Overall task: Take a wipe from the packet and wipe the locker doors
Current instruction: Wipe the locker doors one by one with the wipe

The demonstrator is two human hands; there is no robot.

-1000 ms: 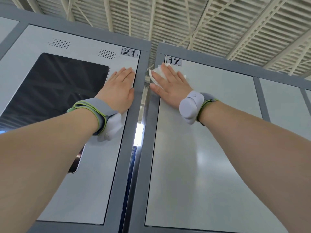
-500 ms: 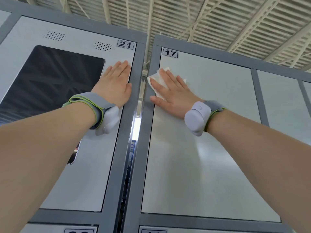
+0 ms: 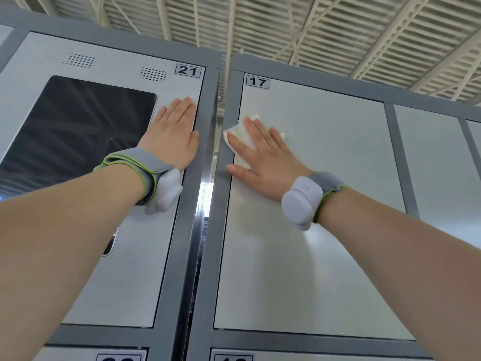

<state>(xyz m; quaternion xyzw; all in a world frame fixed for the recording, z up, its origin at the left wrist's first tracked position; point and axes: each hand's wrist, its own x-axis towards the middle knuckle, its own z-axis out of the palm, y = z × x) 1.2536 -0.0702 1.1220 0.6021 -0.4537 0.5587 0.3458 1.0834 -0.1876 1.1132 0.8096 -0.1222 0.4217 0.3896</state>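
- Item: thin white crumpled wipe (image 3: 240,138), pinned flat under the right hand (image 3: 268,162) against the upper left corner of the pale grey metal locker door numbered 17 (image 3: 312,217).
- Contact: right fingers (image 3: 260,134) straight, slightly apart, pressing rather than gripping.
- Support: left hand (image 3: 174,139) flat on the grey door numbered 21 (image 3: 125,256), fingers together, holding nothing.
- Assessment: wipe judged light, limp, liable to bunch; broad flat palm pressure suits it better than a pinch.

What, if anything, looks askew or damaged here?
Nothing stands out. The right hand presses the wipe flat on door 17, the left hand rests flat on door 21; both doors look shut and undamaged.
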